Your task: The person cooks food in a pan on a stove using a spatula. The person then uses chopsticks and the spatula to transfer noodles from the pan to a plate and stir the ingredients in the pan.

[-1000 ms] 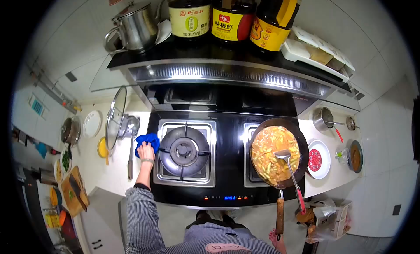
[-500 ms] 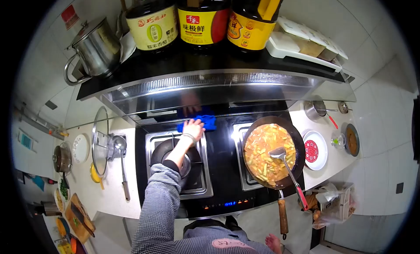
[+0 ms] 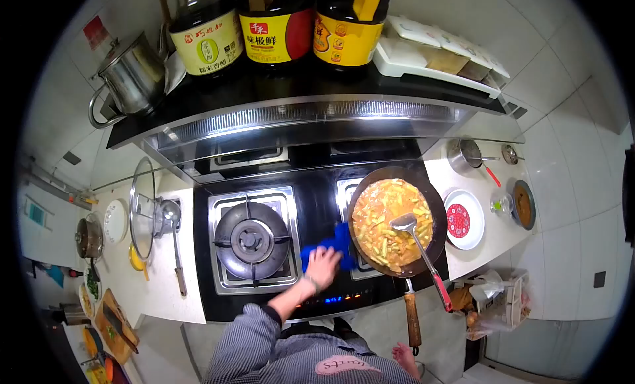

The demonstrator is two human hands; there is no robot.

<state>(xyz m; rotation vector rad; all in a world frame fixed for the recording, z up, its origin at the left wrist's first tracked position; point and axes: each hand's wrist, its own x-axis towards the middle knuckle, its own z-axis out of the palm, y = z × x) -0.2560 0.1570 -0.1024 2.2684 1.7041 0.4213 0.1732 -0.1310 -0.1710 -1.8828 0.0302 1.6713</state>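
My left hand [image 3: 321,267] presses a blue cloth [image 3: 329,246] onto the black cooktop [image 3: 314,205], between the two burners. Left of it is the bare gas burner [image 3: 251,240] with its black ring support. On the right burner sits a wok [image 3: 438,215] full of a yellow-orange stew [image 3: 390,218], with a red-handled metal spatula [image 3: 421,246] resting in it. My right hand [image 3: 404,355] hangs low near my body, below the wok's wooden handle [image 3: 413,321]; its fingers are small and partly curled, and nothing shows in them.
Right counter: a small pot [image 3: 463,156], a white plate with a red pattern [image 3: 473,233] and a pan [image 3: 524,205]. Left counter: a glass lid [image 3: 141,212] and a ladle [image 3: 176,248]. Above, bottles [image 3: 276,39] and a steel pitcher [image 3: 134,76] stand on the range hood [image 3: 278,93].
My left hand and the blue cloth have moved from behind the left burner toward the front, between the burners. The view has shifted slightly.
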